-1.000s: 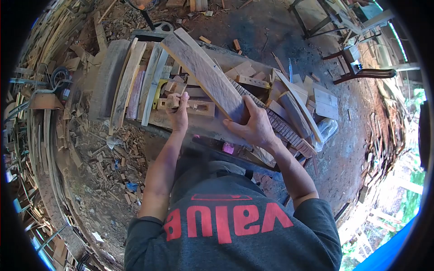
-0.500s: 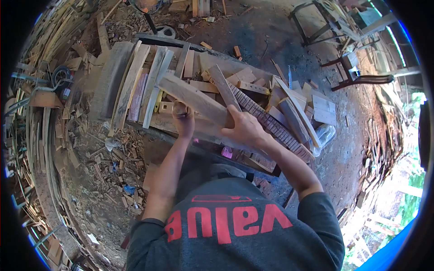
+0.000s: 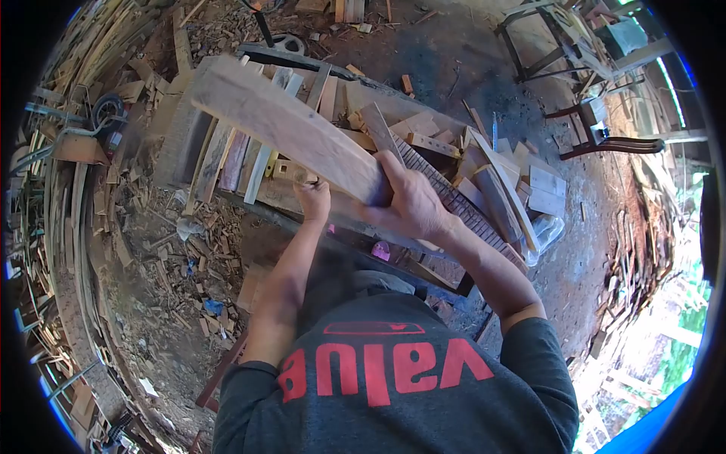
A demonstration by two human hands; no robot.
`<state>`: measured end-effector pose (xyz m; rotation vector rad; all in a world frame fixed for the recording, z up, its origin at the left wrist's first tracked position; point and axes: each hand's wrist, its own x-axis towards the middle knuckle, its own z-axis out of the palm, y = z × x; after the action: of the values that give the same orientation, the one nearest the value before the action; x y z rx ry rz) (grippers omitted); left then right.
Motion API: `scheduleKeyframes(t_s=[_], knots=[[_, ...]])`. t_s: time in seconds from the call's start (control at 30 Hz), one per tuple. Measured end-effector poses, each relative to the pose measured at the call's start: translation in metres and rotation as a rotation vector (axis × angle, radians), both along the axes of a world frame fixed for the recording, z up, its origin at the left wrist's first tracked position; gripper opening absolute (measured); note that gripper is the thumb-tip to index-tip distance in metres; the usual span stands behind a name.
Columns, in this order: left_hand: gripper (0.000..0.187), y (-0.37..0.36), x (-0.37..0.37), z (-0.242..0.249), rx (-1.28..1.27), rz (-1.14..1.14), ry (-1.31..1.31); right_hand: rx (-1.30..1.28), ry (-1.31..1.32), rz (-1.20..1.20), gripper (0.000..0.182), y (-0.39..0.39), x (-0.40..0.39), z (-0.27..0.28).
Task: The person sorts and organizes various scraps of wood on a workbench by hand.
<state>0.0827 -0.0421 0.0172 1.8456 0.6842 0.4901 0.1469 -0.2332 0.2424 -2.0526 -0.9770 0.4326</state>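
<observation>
Right hand (image 3: 420, 204) is clamped on the near end of a long flat board (image 3: 287, 125): fingers over the far edge, thumb side blurred at the near edge. Left hand (image 3: 314, 203) is closed around a small wood piece (image 3: 305, 175), mostly hidden by the fist, so its full shape can't be told. Hands are apart, left one just beside the board's near edge; can't tell if it touches.

Board is up over the bench (image 3: 393, 101), running from the right hand forward and left, past the left hand, over the upright-looking boards (image 3: 219, 155). Block with a hole (image 3: 281, 168) is just beyond the left fist. Slotted strip (image 3: 454, 204) is beyond and right of the right hand, drilled bar (image 3: 433, 145) past that.

Handling, my read: board is stiff, solid wood, moderate weight, not fragile. Held at one end, it's nose-heavy, so the wrist takes the load and the far end wants to dip or swing. Better hold is near mid-length across the width, or one hand per end. Faces look dry, so slip risk low; edges may splinter. Small piece looks light and hard, fine in one fist.
</observation>
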Motion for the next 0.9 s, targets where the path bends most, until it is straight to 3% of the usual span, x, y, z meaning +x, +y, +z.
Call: scheduleKeyframes(t_s=[0.03, 0.07, 0.1, 0.17, 0.2, 0.3, 0.33, 0.37, 0.4, 0.43, 0.5, 0.57, 0.63, 0.67, 0.7, 0.77, 0.8, 0.9], knots=[[0.012, -0.002, 0.000, -0.003, 0.199, 0.035, -0.101, 0.002, -0.003, 0.004, 0.052, 0.001, 0.001, -0.006], [0.010, -0.004, 0.002, -0.006, 0.400, 0.075, -0.205, -0.190, -0.034, 0.047, 0.052, 0.000, 0.004, -0.020], [0.010, -0.005, 0.004, -0.006, 0.404, 0.085, -0.211, -0.381, -0.067, 0.089, 0.051, -0.003, 0.009, -0.038], [0.008, -0.004, 0.009, -0.004, 0.235, 0.113, -0.356, -0.394, -0.024, 0.110, 0.052, -0.005, 0.020, -0.052], [0.008, -0.002, 0.013, 0.001, 0.237, 0.125, -0.363, -0.343, -0.102, 0.043, 0.052, -0.001, 0.021, -0.034], [0.027, -0.002, 0.001, 0.021, -0.029, 0.001, -0.099, -0.221, -0.094, -0.020, 0.050, 0.004, 0.009, -0.016], [0.027, -0.001, 0.002, 0.002, -0.028, -0.001, -0.101, -0.098, -0.045, 0.003, 0.050, 0.004, 0.002, -0.015], [0.030, -0.001, 0.004, -0.023, 0.214, 0.052, -0.127, 0.024, 0.000, 0.028, 0.050, 0.005, -0.001, -0.014], [0.033, 0.000, 0.007, -0.037, 0.456, 0.109, -0.154, -0.161, -0.017, 0.063, 0.049, 0.004, 0.002, -0.030], [0.033, -0.001, 0.007, -0.026, 0.459, 0.114, -0.159, -0.159, -0.023, 0.066, 0.049, 0.002, 0.007, -0.042], [0.033, -0.003, 0.008, -0.007, 0.049, 0.197, -0.221, -0.414, -0.083, 0.063, 0.049, -0.001, 0.016, -0.058], [0.034, 0.003, 0.009, -0.002, 0.034, 0.188, -0.295, -0.472, -0.041, 0.028, 0.050, 0.006, 0.014, -0.027], [0.033, 0.002, 0.004, 0.017, -0.260, 0.087, -0.116, -0.157, 0.042, -0.058, 0.051, 0.011, 0.008, -0.009], [0.022, -0.001, 0.005, 0.013, -0.213, 0.115, -0.274, -0.013, 0.076, -0.024, 0.054, 0.008, 0.005, -0.014], [0.022, 0.000, 0.004, 0.001, -0.211, 0.116, -0.275, -0.011, 0.075, -0.022, 0.054, 0.007, 0.007, -0.023], [0.018, 0.003, 0.006, -0.020, 0.075, 0.212, -0.240, -0.456, -0.007, 0.082, 0.056, 0.001, 0.015, -0.052], [0.018, 0.004, 0.006, -0.013, 0.077, 0.209, -0.242, -0.464, 0.103, 0.105, 0.056, -0.008, 0.026, -0.075], [0.012, 0.001, 0.007, 0.034, -0.391, 0.130, -0.286, -0.405, 0.039, -0.069, 0.056, -0.013, 0.027, -0.057]])
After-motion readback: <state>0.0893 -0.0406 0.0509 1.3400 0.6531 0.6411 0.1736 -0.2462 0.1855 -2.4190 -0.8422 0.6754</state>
